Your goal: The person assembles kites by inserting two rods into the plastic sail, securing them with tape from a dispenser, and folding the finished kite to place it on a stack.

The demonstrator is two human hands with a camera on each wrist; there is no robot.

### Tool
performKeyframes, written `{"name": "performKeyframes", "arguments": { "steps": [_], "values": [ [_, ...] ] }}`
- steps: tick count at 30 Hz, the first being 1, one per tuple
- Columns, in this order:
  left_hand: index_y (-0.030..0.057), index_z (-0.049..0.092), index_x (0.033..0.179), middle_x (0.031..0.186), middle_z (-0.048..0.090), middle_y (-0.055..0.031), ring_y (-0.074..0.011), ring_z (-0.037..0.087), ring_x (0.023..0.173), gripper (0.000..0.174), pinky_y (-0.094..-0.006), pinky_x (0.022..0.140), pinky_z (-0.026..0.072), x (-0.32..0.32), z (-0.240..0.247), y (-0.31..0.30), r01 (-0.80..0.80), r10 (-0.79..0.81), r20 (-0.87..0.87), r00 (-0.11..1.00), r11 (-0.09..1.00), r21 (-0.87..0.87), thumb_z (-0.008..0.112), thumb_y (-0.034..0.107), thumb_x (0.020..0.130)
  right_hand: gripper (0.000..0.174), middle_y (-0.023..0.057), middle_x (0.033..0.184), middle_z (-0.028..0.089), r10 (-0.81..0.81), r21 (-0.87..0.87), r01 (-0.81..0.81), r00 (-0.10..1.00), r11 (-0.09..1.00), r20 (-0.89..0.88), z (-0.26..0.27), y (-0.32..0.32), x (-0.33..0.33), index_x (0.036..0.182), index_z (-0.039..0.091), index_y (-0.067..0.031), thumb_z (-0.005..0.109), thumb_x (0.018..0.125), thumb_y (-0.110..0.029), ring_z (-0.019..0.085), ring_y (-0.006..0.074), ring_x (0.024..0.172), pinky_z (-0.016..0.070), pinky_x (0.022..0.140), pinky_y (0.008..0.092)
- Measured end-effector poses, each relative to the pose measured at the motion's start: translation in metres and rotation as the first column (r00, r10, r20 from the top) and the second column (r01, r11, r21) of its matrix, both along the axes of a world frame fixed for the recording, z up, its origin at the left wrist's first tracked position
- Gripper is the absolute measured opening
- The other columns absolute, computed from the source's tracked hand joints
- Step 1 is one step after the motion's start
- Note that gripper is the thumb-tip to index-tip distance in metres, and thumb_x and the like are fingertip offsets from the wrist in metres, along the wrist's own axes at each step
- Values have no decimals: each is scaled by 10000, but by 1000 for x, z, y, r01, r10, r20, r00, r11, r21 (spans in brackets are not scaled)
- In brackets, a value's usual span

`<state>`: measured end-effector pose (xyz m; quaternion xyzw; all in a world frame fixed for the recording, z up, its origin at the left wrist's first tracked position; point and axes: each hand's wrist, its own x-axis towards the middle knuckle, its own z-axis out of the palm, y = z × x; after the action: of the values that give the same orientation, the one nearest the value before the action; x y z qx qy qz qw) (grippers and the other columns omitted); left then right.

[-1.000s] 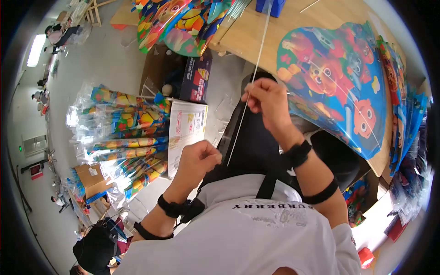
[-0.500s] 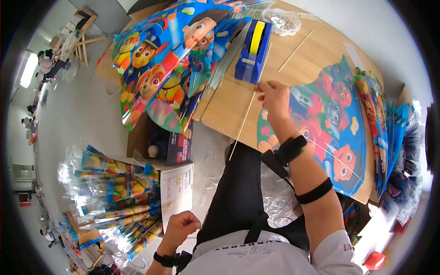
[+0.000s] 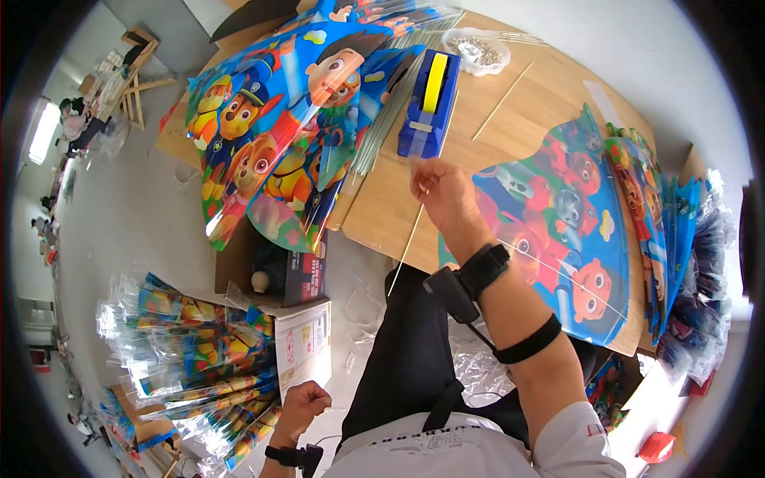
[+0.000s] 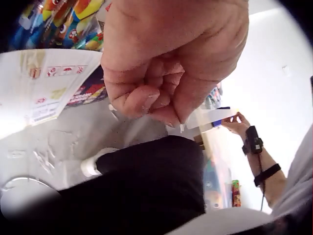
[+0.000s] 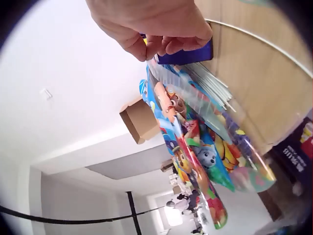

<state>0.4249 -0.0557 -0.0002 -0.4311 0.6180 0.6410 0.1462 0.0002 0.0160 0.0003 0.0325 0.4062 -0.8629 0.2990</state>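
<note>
In the head view my right hand [image 3: 448, 199] is just below the blue tape dispenser [image 3: 429, 107], pinching the end of clear tape [image 3: 417, 150]. The right wrist view shows thumb and finger together beside the dispenser [image 5: 188, 55]. A thin white rod [image 3: 408, 248] lies below that hand, its lower end past the table edge. My left hand [image 3: 304, 406] is low, beside the white box flap [image 3: 303, 346], with curled fingers; in the left wrist view that hand [image 4: 171, 63] pinches a tiny white piece [image 4: 182, 128].
Printed cartoon sheets [image 3: 275, 127] hang over the left table edge beside a bundle of rods [image 3: 381, 131]. Another sheet [image 3: 558, 231] lies at the right. A bowl of small parts [image 3: 478, 52] and a single rod [image 3: 502, 102] lie beyond the dispenser. Wrapped bundles [image 3: 199, 342] stand lower left.
Both hands were close together over the lap; they have moved apart. The right hand has gone to the dispenser and let go of the rod. The left has moved down and left.
</note>
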Motion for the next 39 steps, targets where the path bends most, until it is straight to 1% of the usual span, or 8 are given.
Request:
{"name": "performKeyframes", "arguments": {
  "steps": [5, 9, 14, 19, 24, 28, 32, 39],
  "values": [
    [-6, 602, 746, 625, 565, -12, -62, 471, 538, 50, -202, 506, 377, 0, -12, -4, -62, 61, 20, 998, 996, 57, 644, 22, 743, 54, 68, 723, 595, -160, 359, 138, 987, 923, 30, 18, -1, 1, 782, 601, -20, 632, 784, -64, 558, 156, 625, 426, 538, 280],
    [-7, 600, 746, 626, 563, -11, -65, 475, 544, 44, -207, 511, 381, 0, -16, -4, -65, 62, 33, 998, 995, 77, 636, 20, 746, 60, 49, 673, 576, -141, 335, 141, 990, 932, -23, 28, -21, -11, 757, 594, -35, 643, 778, -63, 533, 140, 566, 403, 485, 281],
    [-2, 594, 746, 634, 559, -12, -71, 477, 552, 46, -209, 522, 379, 16, -21, -13, -3, 5, 64, 998, 999, -32, 633, 9, 724, 106, 3, 616, 531, -225, 390, 115, 942, 913, 249, 6, -34, 7, 709, 582, -54, 684, 737, -56, 467, 102, 501, 313, 412, 267],
    [1, 580, 744, 630, 545, -13, -71, 476, 546, 46, -201, 525, 372, 13, -13, -28, -235, 229, -132, 965, 971, -39, 600, -13, 705, 124, -3, 612, 512, -267, 285, 284, 959, 916, -97, 40, 47, 8, 682, 575, -74, 672, 738, -21, 485, 88, 584, 319, 488, 239],
    [4, 560, 766, 665, 517, 26, -51, 464, 612, 59, -187, 585, 368, -55, 28, -29, 11, -53, -243, 969, 985, -170, 607, 2, 732, 76, 14, 754, 534, -365, -163, 358, 931, 919, -15, 38, 225, 11, 793, 560, -79, 604, 811, -20, 476, 93, 634, 380, 553, 239],
    [3, 541, 755, 690, 498, 33, -45, 452, 629, 55, -189, 592, 362, -131, 61, -17, 312, -414, -272, 868, 883, -351, 594, 13, 742, 92, -3, 731, 502, -488, -283, 488, 870, 826, 75, 29, 349, 56, 778, 548, -88, 592, 818, -19, 454, 90, 647, 369, 548, 227],
    [16, 531, 729, 662, 464, 46, -31, 408, 608, 43, -187, 554, 335, -201, 79, 8, 476, -611, -203, 765, 749, -460, 573, 24, 735, 101, -2, 680, 492, -647, -8, 648, 761, 762, -41, 16, 424, 102, 747, 546, -58, 615, 801, -7, 426, 79, 578, 336, 505, 212],
    [23, 504, 733, 658, 447, 34, -52, 411, 611, 114, -205, 563, 339, -293, 73, 43, 645, -818, -137, 559, 532, -548, 583, 89, 782, 119, -19, 612, 519, -750, 456, 819, 534, 347, -389, -7, 466, 110, 717, 592, 14, 677, 776, -44, 407, 37, 506, 294, 456, 179]
  ]
}}
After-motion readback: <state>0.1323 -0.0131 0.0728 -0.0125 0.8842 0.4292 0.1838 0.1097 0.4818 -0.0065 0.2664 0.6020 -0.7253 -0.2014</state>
